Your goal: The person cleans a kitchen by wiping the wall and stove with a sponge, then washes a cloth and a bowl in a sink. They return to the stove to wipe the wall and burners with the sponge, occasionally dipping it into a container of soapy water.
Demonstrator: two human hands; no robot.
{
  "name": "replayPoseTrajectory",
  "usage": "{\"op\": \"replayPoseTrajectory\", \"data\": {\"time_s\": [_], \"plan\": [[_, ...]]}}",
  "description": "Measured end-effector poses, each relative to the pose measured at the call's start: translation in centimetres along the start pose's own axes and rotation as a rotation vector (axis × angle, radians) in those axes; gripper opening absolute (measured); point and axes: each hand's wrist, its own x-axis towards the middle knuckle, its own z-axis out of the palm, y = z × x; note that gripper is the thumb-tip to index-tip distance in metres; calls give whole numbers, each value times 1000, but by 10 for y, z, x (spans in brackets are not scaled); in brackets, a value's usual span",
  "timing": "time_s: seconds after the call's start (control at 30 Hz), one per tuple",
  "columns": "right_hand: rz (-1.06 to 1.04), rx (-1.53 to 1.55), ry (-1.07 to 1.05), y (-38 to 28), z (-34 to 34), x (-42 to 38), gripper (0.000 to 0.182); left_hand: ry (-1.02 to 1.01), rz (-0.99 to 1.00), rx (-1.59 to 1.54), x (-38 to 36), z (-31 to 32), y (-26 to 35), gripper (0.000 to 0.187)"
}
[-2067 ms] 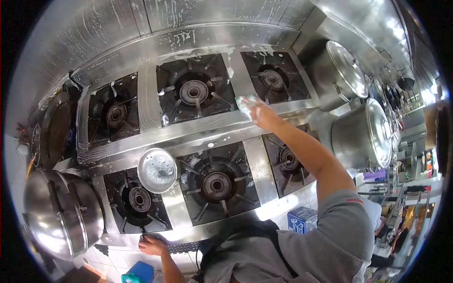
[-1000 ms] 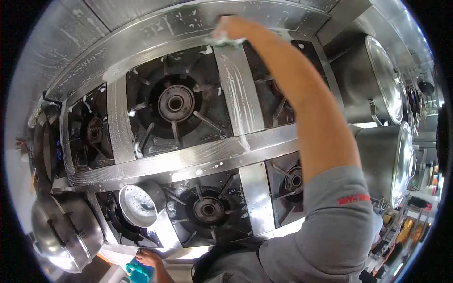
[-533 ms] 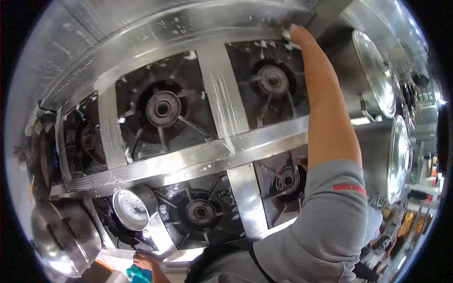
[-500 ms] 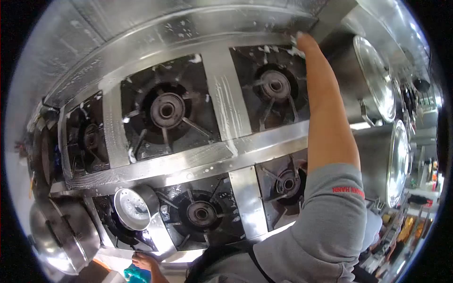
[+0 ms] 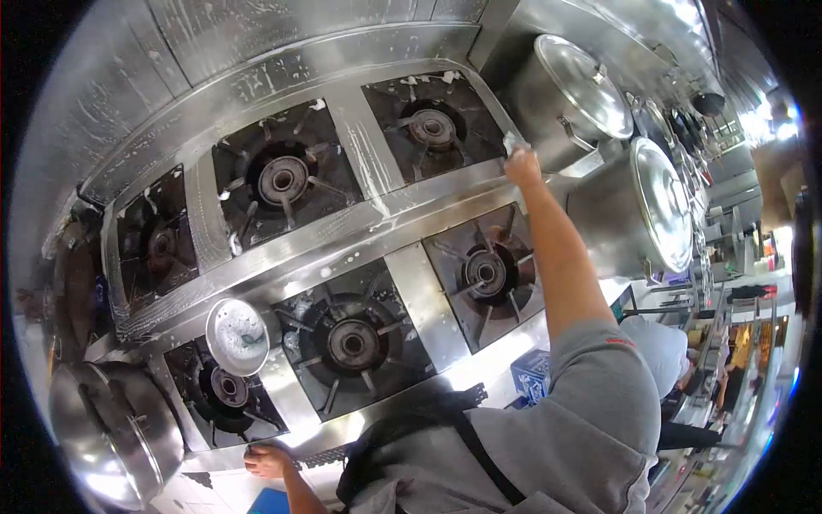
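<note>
My right arm reaches across the wide steel stove (image 5: 432,334). My right hand (image 5: 524,166) is closed on a small whitish, soapy-looking pad (image 5: 511,142) at the right end of the steel strip between the burner rows. Low in the view, my left hand (image 5: 268,463) grips the stove's front edge (image 5: 295,441), fingers curled and partly hidden. Near it stands a small pot (image 5: 238,336) with foamy water and something dark inside, at the front left burner (image 5: 228,390). White suds streak the steel strips and spot the rear burners (image 5: 282,180).
Two large lidded stockpots (image 5: 561,98) (image 5: 634,210) stand close beside my right hand. A big steel pan (image 5: 116,433) sits at the left end. Behind the stove rises a wet, soapy backsplash (image 5: 257,73). A blue box (image 5: 531,377) lies below my right arm. Another person (image 5: 655,351) is at the right.
My right hand has moved from the back right corner toward me, down to the middle strip. My left hand stays at the front edge. The view has shifted.
</note>
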Motion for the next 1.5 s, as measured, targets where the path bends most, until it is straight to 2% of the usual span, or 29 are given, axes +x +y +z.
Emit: {"op": "replayPoseTrajectory", "data": {"time_s": [0.07, 0.13, 0.2, 0.3, 0.37, 0.43, 0.53, 0.57, 0.6, 0.63, 0.67, 0.7, 0.73, 0.77, 0.8, 0.83, 0.87, 0.93, 1.0, 1.07, 1.1, 1.13, 1.17, 1.2, 1.27, 1.33, 1.4, 1.47, 1.5], "plan": [[77, -99, 131, -32, -16, -37, 31, 38, -8, -58, 1, 3, -3, 42], [-168, -66, -101, -89, -75, -58, 30, 2, -45, -77, 0, -5, 3, 42], [-295, -34, 83, -174, -118, -80, 20, -61, -53, -83, -1, -24, 7, 42], [-288, 838, -42, -309, -247, -123, 35, -1, -21, -88, 0, -3, -5, 43], [-512, 904, 124, -387, -271, -134, 59, 4, -7, -73, 1, 0, -10, 44], [-516, 929, 108, -415, -298, -131, 55, 0, 2, -96, 2, 4, -10, 43], [-532, 851, 77, -385, -291, -126, 40, 18, 5, -126, 3, 2, -17, 40], [-523, 874, 143, -379, -246, -118, 54, 39, 13, -139, 2, 2, -14, 39], [-383, 847, 61, -351, -234, -115, 52, 59, 18, -151, 1, 1, -12, 38], [-247, 818, -19, -315, -220, -113, 49, 61, 13, -154, 0, 0, -11, 38], [-184, 879, 50, -272, -203, -111, 43, 61, 26, -143, 0, -2, -11, 37], [-232, 778, -11, -225, -208, -107, 37, 64, 39, -131, 0, -4, -11, 36], [-276, 509, 158, -189, -168, -101, 23, 66, 30, -136, 0, -5, -8, 36], [-240, 235, -20, -149, -182, -99, 20, 64, 10, -144, -1, -7, -6, 35], [-170, 198, -10, -117, -150, -92, 19, 63, -8, -148, -1, -10, -4, 34], [-29, 266, -74, -86, -58, -62, 19, 68, -15, -133, -3, -14, -1, 34], [95, 327, -41, -56, -97, -70, 19, 75, -35, -137, -4, -15, 1, 34], [79, 84, -99, -16, -92, -47, 18, 97, -22, -171, -4, -13, 1, 34], [-201, -146, -151, 28, -41, -5, 15, 74, -40, -162, -1, -15, 4, 34], [-156, -120, 198, 60, 10, 31, 13, 67, -24, -204, -3, -20, 10, 34], [-173, -113, 203, 75, 25, 51, 13, 68, -17, -174, -2, -18, 10, 35], [-91, 436, 291, 89, 38, 74, 17, 69, -35, -164, -3, -17, 12, 35], [53, 809, 272, 87, 26, 90, 19, 53, -52, -131, -2, -16, 14, 36], [330, 1303, 187, 73, -6, 104, 22, 41, -65, -96, -1, -17, 15, 37], [545, 1711, 266, 36, -78, 140, 29, 36, -88, -80, 0, -15, 21, 37], [410, 1474, 458, 3, -126, 182, 31, 22, -88, -55, 4, -9, 17, 37], [226, 1385, 746, -33, -130, 243, 35, 35, -97, -6, 6, 2, 15, 36], [124, 1247, 750, -78, -130, 301, 45, 75, -65, -20, 6, 2, 12, 34], [196, 805, 949, -119, -116, 340, 36, 51, -58, -45, 5, 0, 13, 37]]}}
